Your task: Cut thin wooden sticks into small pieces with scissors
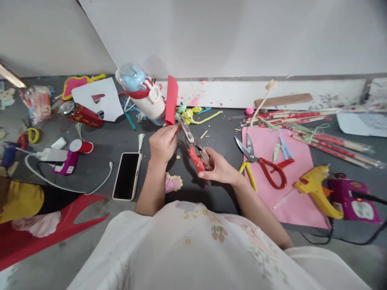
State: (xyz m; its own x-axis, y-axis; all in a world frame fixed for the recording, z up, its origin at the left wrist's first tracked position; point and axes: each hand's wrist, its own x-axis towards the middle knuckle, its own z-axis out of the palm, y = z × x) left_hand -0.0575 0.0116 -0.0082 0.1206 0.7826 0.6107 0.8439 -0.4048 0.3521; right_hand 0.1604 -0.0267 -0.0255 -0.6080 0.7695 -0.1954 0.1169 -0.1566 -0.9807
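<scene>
My left hand point(163, 143) pinches the lower end of a folded strip of red paper point(171, 100) and holds it upright above the dark table point(99, 151). My right hand point(219, 167) grips the red handles of a pair of scissors point(191, 143). The metal blades point up and left and meet the bottom edge of the red strip, right beside my left fingers. Below my hands a small pink heart-shaped piece with a scalloped rim point(173, 182) lies on the table.
A phone point(127, 176) lies left of my arm, near a white cable and charger point(56, 155). A white bottle with a blue lid point(142, 93) lies behind. On the right lie a pink sheet point(299, 201), red-handled shears point(263, 163), a yellow glue gun point(317, 189) and striped sticks point(317, 137).
</scene>
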